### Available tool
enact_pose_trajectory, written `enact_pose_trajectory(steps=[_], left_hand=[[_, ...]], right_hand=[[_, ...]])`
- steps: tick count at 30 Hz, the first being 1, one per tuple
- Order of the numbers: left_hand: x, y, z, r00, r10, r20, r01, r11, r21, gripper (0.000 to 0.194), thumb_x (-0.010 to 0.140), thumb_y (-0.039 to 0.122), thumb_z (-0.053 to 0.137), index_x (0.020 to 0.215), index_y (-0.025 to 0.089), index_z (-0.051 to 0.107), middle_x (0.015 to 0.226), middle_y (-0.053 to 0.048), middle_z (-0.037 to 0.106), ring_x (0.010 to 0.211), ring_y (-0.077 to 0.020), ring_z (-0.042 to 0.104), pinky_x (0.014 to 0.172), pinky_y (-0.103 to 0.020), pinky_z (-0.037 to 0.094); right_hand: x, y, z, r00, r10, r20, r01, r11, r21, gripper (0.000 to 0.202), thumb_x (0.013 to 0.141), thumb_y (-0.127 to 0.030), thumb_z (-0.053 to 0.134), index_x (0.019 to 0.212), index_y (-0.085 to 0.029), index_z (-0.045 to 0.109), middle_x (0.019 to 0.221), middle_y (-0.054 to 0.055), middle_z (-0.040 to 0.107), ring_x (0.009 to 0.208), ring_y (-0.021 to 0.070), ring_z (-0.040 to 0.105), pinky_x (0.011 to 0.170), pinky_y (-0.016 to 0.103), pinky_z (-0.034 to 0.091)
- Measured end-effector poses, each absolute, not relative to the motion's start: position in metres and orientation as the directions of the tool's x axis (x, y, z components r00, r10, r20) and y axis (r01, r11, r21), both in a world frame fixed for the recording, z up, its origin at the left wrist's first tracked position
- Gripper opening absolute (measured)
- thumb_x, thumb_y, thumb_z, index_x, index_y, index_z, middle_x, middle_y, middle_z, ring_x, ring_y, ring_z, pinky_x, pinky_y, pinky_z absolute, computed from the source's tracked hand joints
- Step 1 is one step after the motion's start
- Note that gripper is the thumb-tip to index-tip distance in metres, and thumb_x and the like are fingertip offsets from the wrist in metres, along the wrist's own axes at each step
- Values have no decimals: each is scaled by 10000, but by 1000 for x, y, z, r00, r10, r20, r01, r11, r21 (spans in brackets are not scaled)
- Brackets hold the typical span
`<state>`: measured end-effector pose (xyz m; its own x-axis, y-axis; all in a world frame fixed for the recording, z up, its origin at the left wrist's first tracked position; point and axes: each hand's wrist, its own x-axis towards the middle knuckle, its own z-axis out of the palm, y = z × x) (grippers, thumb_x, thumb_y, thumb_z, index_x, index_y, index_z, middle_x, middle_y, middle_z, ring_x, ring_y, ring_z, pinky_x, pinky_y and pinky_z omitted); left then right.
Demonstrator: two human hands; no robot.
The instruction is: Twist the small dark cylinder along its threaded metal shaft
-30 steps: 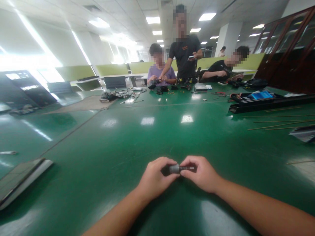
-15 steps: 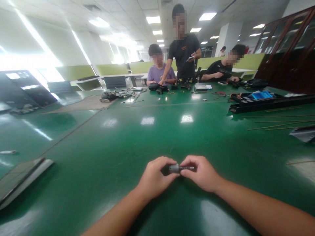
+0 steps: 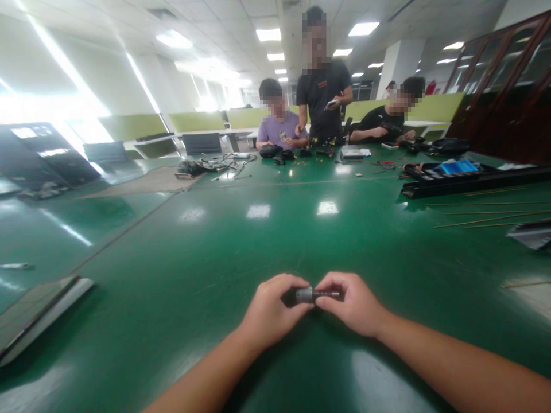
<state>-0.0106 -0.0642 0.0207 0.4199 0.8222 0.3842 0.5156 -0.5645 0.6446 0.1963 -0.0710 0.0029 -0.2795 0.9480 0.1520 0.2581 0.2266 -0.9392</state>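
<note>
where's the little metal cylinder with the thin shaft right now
In the head view, the metal cylinder is low and just right of centre, between the left hand and right hand, above the green table.

Two bare forearms, two hands. Left forearm (image 3: 204, 367): extended up and inward from the lower edge; wrist held nearly straight. Left hand (image 3: 269, 314): turned inward, thumb and index finger curved into an open-centred pinch. Right forearm (image 3: 456, 358): angled in from the lower right. Right hand (image 3: 359, 307): mirrored, thumb and index finger bent in a pinch. Both sets of fingertips brought close together.
</note>
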Motion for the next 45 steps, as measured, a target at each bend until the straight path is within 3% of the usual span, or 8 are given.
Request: enact_pose_trajectory(steps=[45], left_hand=[[-14,-61,21,410,813,414,523,-581,623,209,743,223,765,943,214,704,917,-26,747,839,-185,700,783,-297,541]], right_hand=[[196,-71,1,-222,964,149,270,208,-940,78,775,-237,689,793,-162,699,737,26,700,668,163,625,616,248,471]])
